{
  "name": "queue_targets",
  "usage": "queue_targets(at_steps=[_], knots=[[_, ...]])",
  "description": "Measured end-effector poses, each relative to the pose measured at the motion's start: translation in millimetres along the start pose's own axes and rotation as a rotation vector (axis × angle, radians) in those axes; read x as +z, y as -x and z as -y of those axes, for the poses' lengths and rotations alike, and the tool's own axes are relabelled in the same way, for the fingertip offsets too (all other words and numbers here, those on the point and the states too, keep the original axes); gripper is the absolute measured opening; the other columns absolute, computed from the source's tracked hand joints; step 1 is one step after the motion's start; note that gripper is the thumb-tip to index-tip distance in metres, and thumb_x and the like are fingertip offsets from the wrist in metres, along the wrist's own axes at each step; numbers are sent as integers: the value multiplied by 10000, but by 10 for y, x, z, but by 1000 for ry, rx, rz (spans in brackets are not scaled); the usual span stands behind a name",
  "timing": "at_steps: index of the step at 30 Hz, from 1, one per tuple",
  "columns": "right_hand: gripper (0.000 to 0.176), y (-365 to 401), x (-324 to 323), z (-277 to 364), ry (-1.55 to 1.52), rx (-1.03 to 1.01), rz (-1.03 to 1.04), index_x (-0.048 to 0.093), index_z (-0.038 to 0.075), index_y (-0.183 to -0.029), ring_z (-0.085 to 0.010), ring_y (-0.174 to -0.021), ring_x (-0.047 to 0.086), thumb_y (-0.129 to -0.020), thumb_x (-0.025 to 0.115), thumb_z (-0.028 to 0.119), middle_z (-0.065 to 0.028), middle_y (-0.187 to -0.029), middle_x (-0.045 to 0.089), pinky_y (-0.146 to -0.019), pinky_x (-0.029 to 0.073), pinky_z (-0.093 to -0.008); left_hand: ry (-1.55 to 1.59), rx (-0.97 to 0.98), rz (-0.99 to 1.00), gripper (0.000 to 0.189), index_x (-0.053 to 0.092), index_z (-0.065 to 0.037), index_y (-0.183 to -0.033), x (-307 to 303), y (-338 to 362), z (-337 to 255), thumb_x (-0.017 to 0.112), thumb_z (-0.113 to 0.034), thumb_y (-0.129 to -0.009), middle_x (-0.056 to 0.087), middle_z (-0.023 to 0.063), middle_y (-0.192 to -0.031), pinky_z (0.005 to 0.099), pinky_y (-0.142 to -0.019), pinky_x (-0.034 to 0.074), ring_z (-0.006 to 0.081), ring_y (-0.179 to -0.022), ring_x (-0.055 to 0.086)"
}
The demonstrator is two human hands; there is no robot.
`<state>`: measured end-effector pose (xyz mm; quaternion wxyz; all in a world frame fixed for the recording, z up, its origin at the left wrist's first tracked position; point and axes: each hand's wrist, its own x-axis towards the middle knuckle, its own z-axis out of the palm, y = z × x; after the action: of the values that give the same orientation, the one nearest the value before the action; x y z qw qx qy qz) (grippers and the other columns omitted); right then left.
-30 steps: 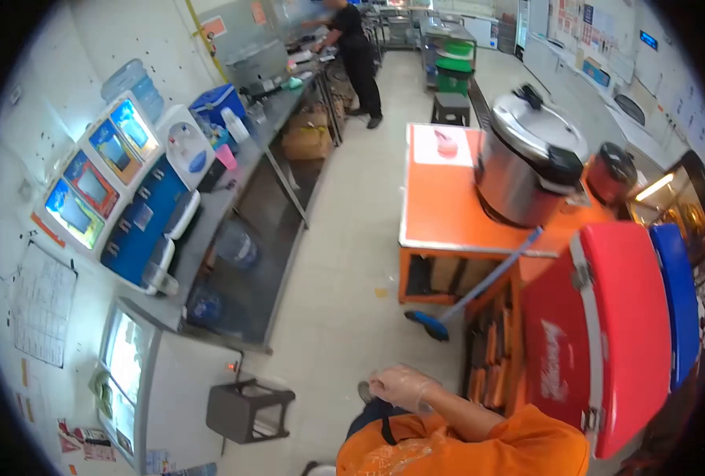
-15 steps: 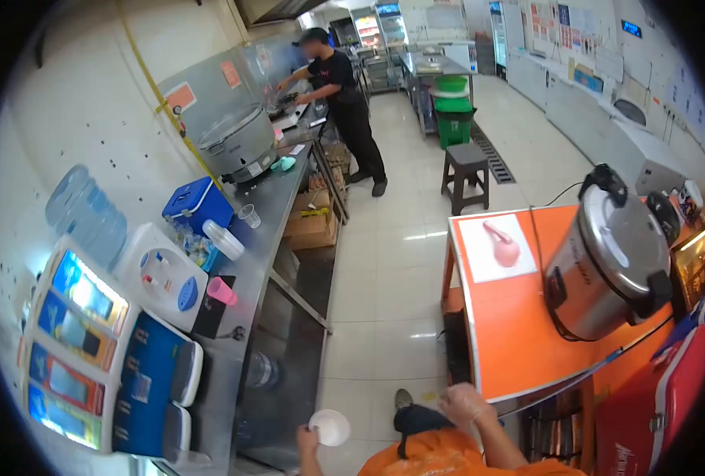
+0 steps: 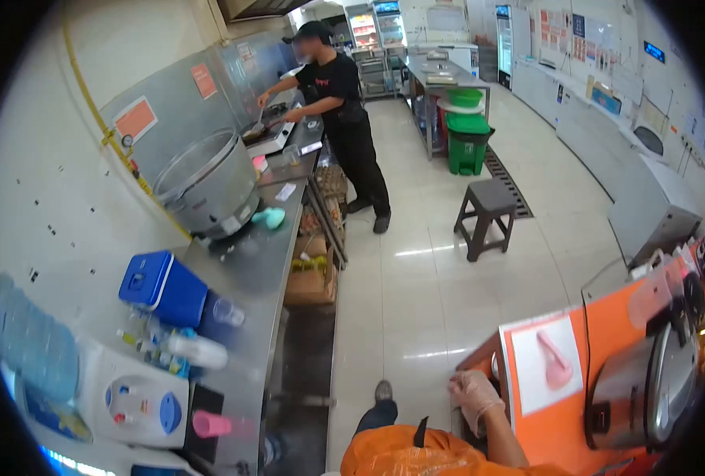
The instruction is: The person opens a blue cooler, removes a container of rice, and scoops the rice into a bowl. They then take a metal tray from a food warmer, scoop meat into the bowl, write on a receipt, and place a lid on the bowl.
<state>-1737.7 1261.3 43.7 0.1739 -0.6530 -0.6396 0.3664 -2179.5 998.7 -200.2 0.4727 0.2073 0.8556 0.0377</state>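
The clear-gloved right hand (image 3: 477,397) is curled, grip unclear (left hand unseen) — the orange worktop (image 3: 560,432), lower right, could be knocked by swinging.

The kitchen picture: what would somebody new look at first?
Probably the orange table at lower right, with a pink spoon on white paper and a shiny cooker on top. Next, the gloved right hand by the table's left side. At left, a blue cooler box sits on the counter.
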Motion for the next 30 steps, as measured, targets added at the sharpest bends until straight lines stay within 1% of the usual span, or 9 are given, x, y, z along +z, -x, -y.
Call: queue_targets(at_steps=[5,6,7,8,14,17,20,24,30], knots=[[244,-930,-397,27,-191,54,-225,701,-25,-1021,-286,-859,706,-874,635,157,-196,-929,720,-790,546,-357,-15,26,86,571,527,21,-1305,-802,-1454,-2341,639,-165,-778,652,276,-1107,491,-710,594,389,-969,683],[244,-1028,-426,-47,-212,71,-220,701,-25,-1021,-286,-859,706,-874,635,157,-196,-929,720,-790,546,-357,-800,492,152,581,516,35,-1289,-1016,-2124,-2921,644,-148,-753,632,299,-1150,467,-867,561,411,-1027,659],[221,-1128,-487,-112,-314,216,-259,697,-32,-1011,-242,-831,696,-875,638,131,-170,-896,719,-765,541,-336,-991,569,48,581,519,61,-1265,-1010,-2639,-3698,633,-154,-737,609,321,-1186,439,-967,510,438,-1105,613],[198,-1236,-561,-215,-410,359,-302,693,-39,-1002,-199,-802,686,-875,640,104,-144,-863,718,-741,536,-315,-325,393,-113,582,528,81,-1245,-988,-2493,-4652,635,-173,-733,599,331,-1201,446,-977,496,444,-1157,582],[187,-1948,-1064,-1227,-432,452,-447,697,-33,-978,-220,-766,688,-871,650,113,-156,-860,717,-709,535,-339,-334,886,-318,603,521,83,-1271,-196,-1259,-8464,617,-282,-800,615,282,-1230,444,-973,471,396,-1182,586],[261,-2435,-1605,-1747,-177,316,-542,700,6,-1002,-351,-850,680,-890,616,226,-203,-942,701,-765,532,-399,65,902,12,645,551,88,-1257,581,-2181,-8948,673,-333,-784,575,300,-1268,463,-1001,455,419,-1174,569],[327,-2724,-2585,-1902,-279,405,-639,657,19,-1091,-388,-956,644,-914,562,278,-213,-1015,672,-855,506,-441,-460,1068,-820,599,566,110,-1245,1462,-2596,-8610,578,-406,-942,638,243,-1219,459,-894,548,334,-1074,656],[305,-2990,-3466,-2224,-449,532,-906,667,35,-1071,-386,-983,635,-930,542,275,-217,-1028,674,-880,496,-469,-656,833,123,599,572,116,-1233,1808,-1524,-8880,576,-407,-940,648,247,-1190,463,-902,539,341,-1078,653],[254,-3053,-4370,-3346,-576,619,-1030,655,12,-1025,-375,-892,641,-918,563,223,-220,-935,670,-809,496,-439,-1038,825,464,600,580,124,-1214,3369,-694,-10078,572,-409,-938,664,253,-1147,469,-914,527,351,-1084,648]])
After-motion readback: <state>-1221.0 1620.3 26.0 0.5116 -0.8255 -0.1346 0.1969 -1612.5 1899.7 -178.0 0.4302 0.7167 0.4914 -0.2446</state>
